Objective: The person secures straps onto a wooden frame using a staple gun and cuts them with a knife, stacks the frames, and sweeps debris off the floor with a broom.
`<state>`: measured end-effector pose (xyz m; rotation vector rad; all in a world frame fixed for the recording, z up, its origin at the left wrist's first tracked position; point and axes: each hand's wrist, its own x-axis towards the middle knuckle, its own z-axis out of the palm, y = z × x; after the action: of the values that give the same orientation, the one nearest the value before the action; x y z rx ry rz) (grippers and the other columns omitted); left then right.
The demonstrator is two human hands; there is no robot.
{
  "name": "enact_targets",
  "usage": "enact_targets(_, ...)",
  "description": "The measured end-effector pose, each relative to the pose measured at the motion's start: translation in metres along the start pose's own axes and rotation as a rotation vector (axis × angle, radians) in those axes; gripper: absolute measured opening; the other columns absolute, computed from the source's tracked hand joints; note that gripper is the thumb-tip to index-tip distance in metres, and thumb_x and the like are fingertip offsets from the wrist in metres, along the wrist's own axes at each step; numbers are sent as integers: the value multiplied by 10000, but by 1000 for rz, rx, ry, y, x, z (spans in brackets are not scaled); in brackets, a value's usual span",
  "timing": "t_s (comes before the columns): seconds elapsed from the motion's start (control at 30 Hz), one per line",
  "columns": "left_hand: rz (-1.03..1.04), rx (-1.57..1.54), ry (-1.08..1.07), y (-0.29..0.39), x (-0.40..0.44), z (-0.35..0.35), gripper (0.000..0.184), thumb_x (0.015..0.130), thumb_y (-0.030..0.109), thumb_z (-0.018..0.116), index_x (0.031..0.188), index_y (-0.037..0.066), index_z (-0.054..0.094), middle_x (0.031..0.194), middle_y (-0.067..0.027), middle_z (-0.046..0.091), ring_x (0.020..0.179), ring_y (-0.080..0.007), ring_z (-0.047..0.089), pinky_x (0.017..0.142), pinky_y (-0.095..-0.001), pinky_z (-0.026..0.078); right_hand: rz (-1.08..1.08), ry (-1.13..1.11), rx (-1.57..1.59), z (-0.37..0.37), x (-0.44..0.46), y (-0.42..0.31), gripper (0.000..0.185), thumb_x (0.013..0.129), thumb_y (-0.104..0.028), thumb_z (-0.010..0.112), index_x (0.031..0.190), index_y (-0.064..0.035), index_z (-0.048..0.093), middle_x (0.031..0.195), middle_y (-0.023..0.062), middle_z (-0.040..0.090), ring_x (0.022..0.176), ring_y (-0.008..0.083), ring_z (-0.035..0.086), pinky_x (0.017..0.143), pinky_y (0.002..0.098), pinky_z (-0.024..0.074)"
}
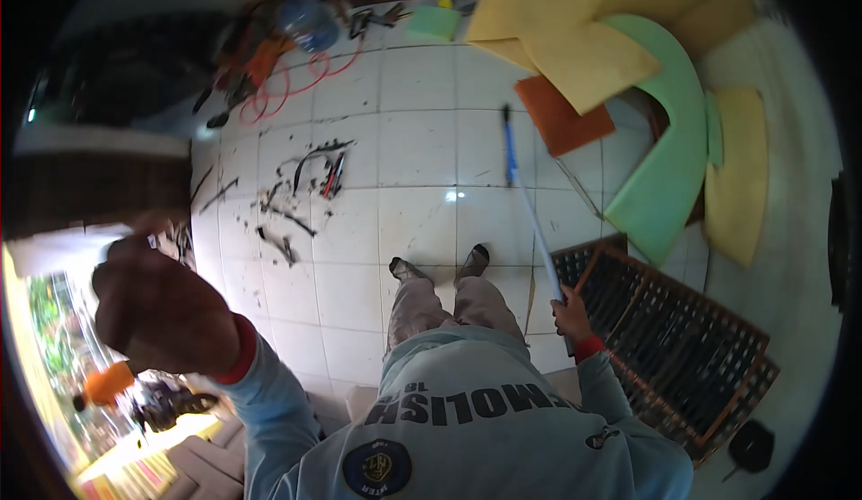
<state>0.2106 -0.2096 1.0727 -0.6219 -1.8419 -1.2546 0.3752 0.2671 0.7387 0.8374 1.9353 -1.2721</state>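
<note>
My right hand [572,316] is closed around the pale handle of a broom [536,231]. Its narrow blue and black head rests on the tiled floor ahead of my feet. On the left, my left hand [166,307] is raised close to the camera. It is dim and blurred, so how its fingers are placed does not show clearly. Dark strips and scraps [285,217] lie scattered on the floor left of my feet. Among them is a slim red and black item [334,177].
Yellow foam sheets [575,33], a curved green foam piece [669,141] and a brown sheet [566,118] lie at upper right. A dark slatted rack [673,347] stands beside my right arm. A red coiled hose [278,96] and blue jug [308,24] are at upper left.
</note>
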Motion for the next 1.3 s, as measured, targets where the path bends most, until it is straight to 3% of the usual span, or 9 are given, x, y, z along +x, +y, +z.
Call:
enact_targets(0.1,366,-287,37,52,39,-32,372,992,408,422,1040,76,582,969,-125,563,1003,-237,538,1016,-564,357,-45,126,-296,39,33,-20,447,831,-61,536,1274,-6,568,686,193,631,555,280,659,446,386,497)
enact_targets(0.27,536,-188,89,83,25,-99,365,982,378,443,1046,51,593,982,-130,582,964,-235,552,966,-520,385,-1104,-251,-1238,143,128,-17,132,562,-210,733,504,-103,684,570,130,629,446,292,587,502,361,512)
enact_targets(0.33,564,-137,117,87,19,-130,363,978,366,452,1049,41,597,987,-133,589,948,-234,558,947,-502,397,-1021,-474,-1170,207,128,-21,108,651,-152,713,675,-47,708,576,126,628,476,281,600,479,359,503)
enact_targets(0.43,588,-51,175,88,10,-175,360,972,348,464,1053,26,604,995,-136,601,925,-233,567,917,-475,414,17,-409,-225,268,60,-97,131,762,-98,649,870,-24,655,650,110,614,506,210,590,421,355,447)
enact_targets(0.57,613,46,203,78,6,-226,357,964,325,481,1058,7,612,1005,-141,616,894,-231,579,878,-440,437,125,-642,-2,272,36,-176,120,887,-113,584,990,-57,560,702,1,465,484,66,387,392,249,324)
enact_targets(0.8,501,308,344,4,-1,-307,353,949,283,511,1068,-28,627,1022,-149,642,839,-228,599,809,-378,476,-85,-223,-155,279,42,-247,327,890,-132,574,1216,-101,573,709,11,474,456,76,413,371,269,335)
enact_targets(0.97,-655,834,-3,-126,-81,-342,349,891,-27,601,1238,-10,559,1136,-138,634,964,-217,605,878,-309,474,-173,-20,-293,304,154,-304,38,869,-77,490,852,-45,503,594,37,443,417,132,437,346,308,368)
enact_targets(1.13,-1733,765,-680,-157,-414,-371,673,861,472,667,1335,27,496,1305,-245,547,1181,-411,546,976,-472,466,-380,-271,-908,390,322,-336,219,753,-106,565,587,-33,689,576,175,653,530,240,681,501,354,555)
enact_targets(1.3,-2460,471,163,-26,-537,-337,599,899,487,599,1236,-8,602,1159,-253,641,1100,-343,623,922,-412,501,-396,-111,-900,559,219,-402,248,748,-150,566,738,72,675,792,279,673,782,395,693,726,429,559)
